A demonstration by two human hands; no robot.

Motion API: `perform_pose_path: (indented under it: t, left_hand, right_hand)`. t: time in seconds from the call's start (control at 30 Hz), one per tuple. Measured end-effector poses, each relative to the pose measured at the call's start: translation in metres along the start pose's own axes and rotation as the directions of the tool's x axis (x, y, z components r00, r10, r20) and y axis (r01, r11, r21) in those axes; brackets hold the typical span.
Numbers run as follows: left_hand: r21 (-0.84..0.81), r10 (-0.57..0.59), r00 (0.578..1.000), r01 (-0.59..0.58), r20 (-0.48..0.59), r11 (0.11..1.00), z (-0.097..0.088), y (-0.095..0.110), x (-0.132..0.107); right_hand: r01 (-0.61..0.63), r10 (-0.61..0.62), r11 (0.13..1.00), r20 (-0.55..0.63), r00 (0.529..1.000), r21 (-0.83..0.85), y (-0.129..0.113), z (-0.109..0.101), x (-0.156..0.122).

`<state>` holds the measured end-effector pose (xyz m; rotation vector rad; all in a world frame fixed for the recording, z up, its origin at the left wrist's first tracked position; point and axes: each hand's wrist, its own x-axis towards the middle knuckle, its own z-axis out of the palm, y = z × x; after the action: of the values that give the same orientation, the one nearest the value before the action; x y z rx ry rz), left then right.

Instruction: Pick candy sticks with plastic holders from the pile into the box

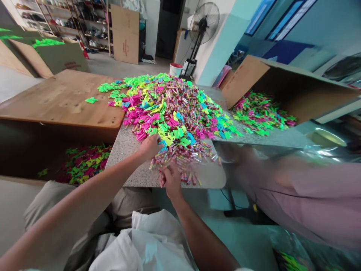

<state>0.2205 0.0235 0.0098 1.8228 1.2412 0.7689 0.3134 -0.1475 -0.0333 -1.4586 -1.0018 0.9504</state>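
A large heap of bright flat plastic pieces (169,139) in green, yellow, pink and blue lies on the speckled tabletop (125,150), mixed with small wrapped candy-like sticks (180,96). My left hand (150,146) is at the heap's near edge, fingers curled in a pinch at a blue plastic piece (163,146). Closer to me, my right hand (171,178) is closed, with the red-and-pink end of a small wrapped stick showing at its fingertips. Loose sticks (191,152) are spread between the hands and the heap; some of these are blurred.
On the left, a wooden board (62,99) partly covers an open box (56,150) with plastic pieces inside. A tipped carton (248,81) spills more pieces at the right. A co-worker's blurred arm (270,173) reaches in from the right. A standing fan (203,24) is behind.
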Motion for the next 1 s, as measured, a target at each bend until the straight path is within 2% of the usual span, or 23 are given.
perform_pose_path:
  t: [0.13,0.2,0.3,0.37,0.47,0.6,0.7,0.87,1.0]
  left_hand:
    - [-0.274,-0.107,0.993,0.088,-0.053,0.958,-0.019,0.001,-0.015]
    - [-0.428,-0.163,0.987,0.152,0.01,0.891,-0.035,-0.001,-0.031]
    - [-0.617,-0.222,0.966,0.257,0.135,0.744,-0.06,-0.006,-0.062]
    - [-0.698,-0.274,0.95,0.299,0.151,0.651,-0.073,-0.009,-0.083]
    - [-0.756,-0.329,0.932,0.324,0.152,0.569,-0.085,-0.012,-0.11]
    - [-0.751,-0.289,0.935,0.341,0.206,0.565,-0.093,-0.012,-0.133]
    - [-0.786,-0.308,0.928,0.347,0.209,0.511,-0.099,-0.012,-0.141]
    - [-0.902,-0.406,0.893,0.325,0.194,0.283,-0.105,-0.01,-0.146]
    - [-0.917,-0.388,0.898,0.316,0.207,0.242,-0.102,-0.013,-0.148]
  right_hand:
    - [-0.044,0.055,0.991,-0.087,0.995,0.125,-0.003,-0.005,0.01]
    - [-0.039,0.053,0.986,-0.08,0.995,0.161,-0.008,-0.004,0.013]
    - [-0.038,0.041,0.982,-0.015,0.999,0.187,-0.017,0.003,0.013]
    - [-0.045,0.035,0.98,0.054,0.998,0.196,-0.024,0.011,0.011]
    - [-0.054,0.023,0.975,0.14,0.99,0.217,-0.034,0.028,0.007]
    - [-0.043,-0.003,0.967,0.18,0.984,0.249,-0.045,0.046,0.005]
    - [-0.023,-0.032,0.965,0.204,0.978,0.261,-0.052,0.052,0.004]
    - [-0.012,-0.055,0.961,0.232,0.971,0.276,-0.055,0.06,0.002]
    - [-0.01,-0.057,0.962,0.237,0.97,0.273,-0.055,0.068,0.0]
